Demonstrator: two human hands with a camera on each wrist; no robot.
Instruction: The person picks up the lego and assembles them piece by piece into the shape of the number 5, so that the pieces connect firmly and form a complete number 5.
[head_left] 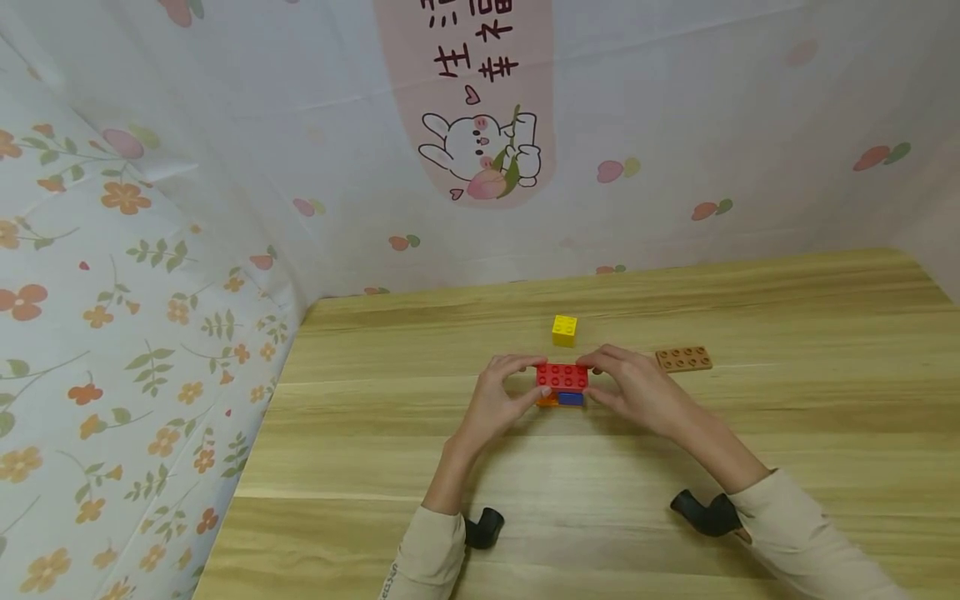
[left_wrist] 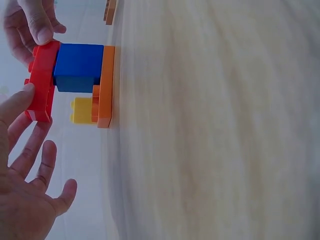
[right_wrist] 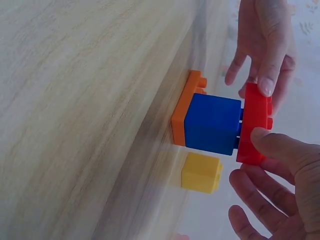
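Note:
A red toy brick [head_left: 562, 377] with two rows of studs lies across the top of a blue brick [right_wrist: 212, 122]. Blue studs still show in a narrow gap under the red one in the right wrist view. The blue brick stands on one end of a flat orange plate [left_wrist: 106, 87], whose other studs are bare. My left hand [head_left: 501, 392] pinches the red brick's left end between thumb and fingers. At its right end, my right hand [head_left: 637, 387] grips the same brick, thumb on the near side.
Behind the stack a yellow brick [head_left: 565, 331] stands on the wooden table [head_left: 360, 450]. A flat brown studded plate [head_left: 683, 358] lies to the right, beyond my right hand. A patterned cloth [head_left: 637, 125] hangs along the table's back edge.

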